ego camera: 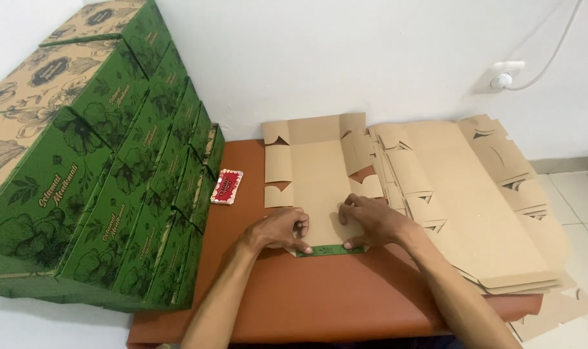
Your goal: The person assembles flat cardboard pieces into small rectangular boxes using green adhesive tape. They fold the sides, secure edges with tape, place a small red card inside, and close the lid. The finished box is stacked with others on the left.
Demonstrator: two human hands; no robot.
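Observation:
A flat brown cardboard box blank lies unfolded on a reddish-brown mat, its far flap leaning against the white wall. My left hand and my right hand both press on its near edge, where a narrow flap is folded up and shows its green printed side. Fingers of both hands pinch along that fold.
Stacks of finished green floral boxes rise in steps at the left. A pile of flat brown blanks lies to the right. A small red packet rests on the mat. A wall socket with a cable sits above.

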